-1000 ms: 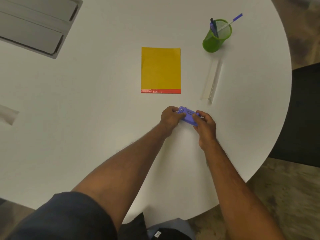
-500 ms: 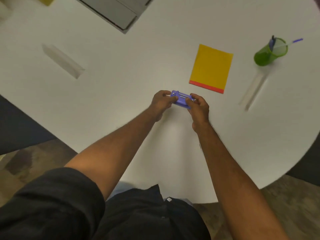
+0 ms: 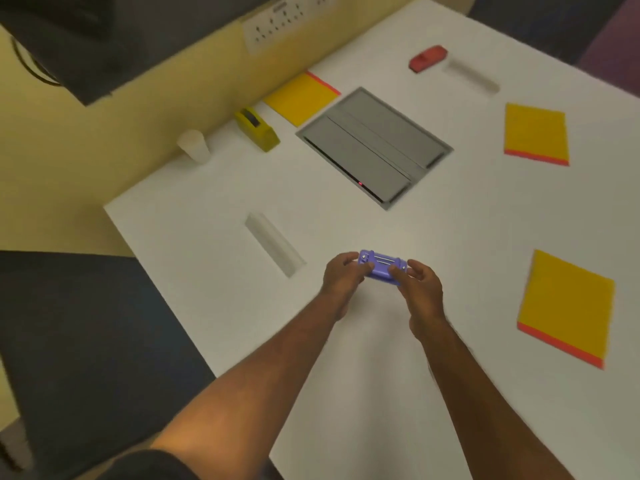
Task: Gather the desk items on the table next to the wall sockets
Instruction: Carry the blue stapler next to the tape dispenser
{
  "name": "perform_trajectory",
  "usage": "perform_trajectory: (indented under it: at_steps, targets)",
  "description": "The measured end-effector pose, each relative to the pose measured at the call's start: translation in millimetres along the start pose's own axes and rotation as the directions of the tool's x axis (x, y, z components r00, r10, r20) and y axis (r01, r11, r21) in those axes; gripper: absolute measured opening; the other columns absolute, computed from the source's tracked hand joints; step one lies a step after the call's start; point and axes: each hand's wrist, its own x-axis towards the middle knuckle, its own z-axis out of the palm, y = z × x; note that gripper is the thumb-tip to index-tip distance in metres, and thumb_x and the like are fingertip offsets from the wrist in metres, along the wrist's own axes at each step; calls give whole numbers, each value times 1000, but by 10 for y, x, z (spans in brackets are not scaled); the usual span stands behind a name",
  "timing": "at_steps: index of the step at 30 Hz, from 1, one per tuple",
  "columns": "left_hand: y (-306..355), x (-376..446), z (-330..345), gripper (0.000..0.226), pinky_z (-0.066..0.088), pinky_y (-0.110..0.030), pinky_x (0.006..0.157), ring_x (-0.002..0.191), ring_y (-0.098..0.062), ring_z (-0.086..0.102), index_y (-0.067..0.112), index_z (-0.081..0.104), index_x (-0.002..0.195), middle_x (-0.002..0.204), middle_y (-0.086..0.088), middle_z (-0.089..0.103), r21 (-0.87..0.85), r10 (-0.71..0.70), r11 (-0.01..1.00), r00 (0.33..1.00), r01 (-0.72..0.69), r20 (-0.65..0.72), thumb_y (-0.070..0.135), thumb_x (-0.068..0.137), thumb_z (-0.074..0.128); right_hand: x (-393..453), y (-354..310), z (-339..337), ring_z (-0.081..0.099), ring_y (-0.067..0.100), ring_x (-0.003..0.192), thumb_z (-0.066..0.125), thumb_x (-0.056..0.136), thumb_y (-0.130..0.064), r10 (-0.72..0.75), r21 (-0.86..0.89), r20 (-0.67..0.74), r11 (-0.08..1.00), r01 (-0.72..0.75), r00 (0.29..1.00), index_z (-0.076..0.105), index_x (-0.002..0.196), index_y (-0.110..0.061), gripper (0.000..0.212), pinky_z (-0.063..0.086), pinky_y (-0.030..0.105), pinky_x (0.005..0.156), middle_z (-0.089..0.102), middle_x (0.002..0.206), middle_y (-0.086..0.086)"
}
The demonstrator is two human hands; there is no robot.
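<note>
Above the near part of the white table, the left hand and right hand each pinch one end of a small purple plastic stapler. A clear plastic ruler lies left of it, a yellow paper sheet with a red edge to the right. Farther off sits a grey recessed hatch, then a yellow tape dispenser below the white wall sockets.
</note>
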Motion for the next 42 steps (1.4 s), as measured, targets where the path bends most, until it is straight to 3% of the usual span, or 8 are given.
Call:
perform_trajectory:
  at_steps: [5,11,18,25,32,34,37,42]
  targets:
    - [410,616,-609,13,54,-39,97,95,-20,64,21,66,97,108,-9,72,-59,8,998,998,-11,-58,12,88,71,405,-289,908,66,28,115,81,83,-20,-13,-4,49,1000,13,999,59,132,-9,55,52,44,104,68,125,11]
    - [844,1271,-1152,17,53,-37,97,91,-20,63,10,69,106,103,-10,70,-170,13,985,993,-34,-121,7,90,69,887,-660,1814,67,26,114,78,86,-18,-45,-38,121,998,49,992,61,131,-9,49,54,40,101,69,122,10]
    - [1163,1954,-1507,10,53,-36,97,92,-21,63,18,69,88,101,-9,69,-281,-25,959,977,-36,-211,8,90,70,1485,-1089,2616,65,27,117,77,85,-12,-59,-133,225,987,90,973,62,132,-5,50,49,42,108,68,126,10]
    - [1252,2750,-1687,14,52,-21,74,80,-14,63,22,69,79,82,5,71,-276,-60,961,945,-33,-321,12,89,73,2204,-1224,3218,62,19,116,78,86,-16,-112,-238,304,953,189,946,58,138,-8,56,50,33,103,65,130,8]
    - [1281,3325,-1672,19,52,-20,63,65,-12,58,20,65,72,70,6,64,-258,-181,963,888,74,-422,19,86,77,2691,-1233,3550,64,19,114,73,91,-21,-150,-318,338,911,263,929,60,136,-7,49,54,32,98,66,130,8]
    - [1279,3441,-1646,22,52,-26,68,66,-15,56,20,63,68,67,5,61,-231,-191,968,872,93,-451,20,85,78,2773,-1217,3598,65,20,113,71,92,-20,-176,-336,335,896,292,926,62,134,-7,44,54,33,100,68,128,9]
    - [1315,3573,-1627,10,56,-36,86,81,-22,60,15,70,81,79,0,65,-198,-167,977,865,81,-473,21,86,77,2854,-1193,3656,66,20,112,68,94,-18,-201,-350,328,882,316,923,64,130,-6,38,53,38,103,69,125,9]
    - [1309,3695,-1603,31,56,-34,82,85,-24,65,3,72,107,98,-10,71,-87,-133,991,849,103,-512,26,87,75,2944,-1222,3755,65,22,115,63,96,-15,-265,-408,355,819,403,897,63,132,-4,37,50,36,106,69,127,11]
